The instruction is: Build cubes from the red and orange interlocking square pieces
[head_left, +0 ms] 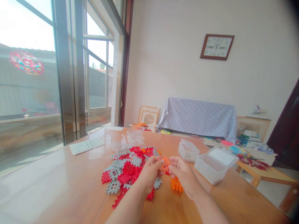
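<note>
Between my two hands is an orange interlocking building tile (166, 164) with toothed edges. My left hand (150, 172) is closed on its left side, thumb and fingertips together. On the opposite side, my right hand (183, 174) pinches the tile between thumb and fingers. Just below my right hand, more orange tiles (177, 184) lie on the table, partly covered by the hand. A heap of red and grey tiles (128, 168) spreads to the left, with my left forearm in front of part of it.
The wooden table (77, 186) carries an open clear plastic box (211, 172), a smaller box (188, 151) behind it, and stacked clear containers (135, 136) at the back. A white paper sheet (87, 145) lies back left. Large windows (28, 87) border the left side.
</note>
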A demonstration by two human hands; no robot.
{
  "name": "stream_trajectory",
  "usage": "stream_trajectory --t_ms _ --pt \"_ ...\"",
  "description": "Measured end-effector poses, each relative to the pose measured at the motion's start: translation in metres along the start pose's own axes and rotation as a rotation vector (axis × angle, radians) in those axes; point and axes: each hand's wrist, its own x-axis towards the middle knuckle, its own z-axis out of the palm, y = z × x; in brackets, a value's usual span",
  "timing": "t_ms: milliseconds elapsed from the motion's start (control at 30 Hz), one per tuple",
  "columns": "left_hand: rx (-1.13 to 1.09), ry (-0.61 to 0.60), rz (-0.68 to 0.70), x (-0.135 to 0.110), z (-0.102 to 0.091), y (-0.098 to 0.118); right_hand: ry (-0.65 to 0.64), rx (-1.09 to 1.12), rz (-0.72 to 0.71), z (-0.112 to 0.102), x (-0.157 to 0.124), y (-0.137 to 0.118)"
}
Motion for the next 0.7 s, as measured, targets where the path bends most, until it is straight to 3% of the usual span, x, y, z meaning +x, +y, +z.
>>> stream_trajectory --t_ms 100,200,367,467,567,700 --pt "0.015 -0.013 -0.036 0.0 0.004 -0.003 0.038 0.031 0.008 -0.004 -0.002 0.002" --pt "0.045 -0.007 -0.018 0.001 0.005 -0.003 0.019 -0.099 0.0 -0.014 -0.005 0.003" --pt "0.105 -0.038 -0.041 -0.001 0.005 -0.004 -0.029 -0.508 -0.22 -0.027 -0.011 -0.004" --pt "0.127 -0.049 -0.045 -0.005 0.008 -0.006 -0.114 -0.619 -0.297 -0.027 -0.015 -0.012" --pt "0.135 -0.051 -0.048 -0.008 0.011 -0.008 -0.143 -0.622 -0.279 -0.032 -0.015 -0.015" --pt "0.106 -0.025 -0.086 -0.008 0.012 -0.01 -0.092 -0.522 -0.137 -0.057 -0.008 0.001"
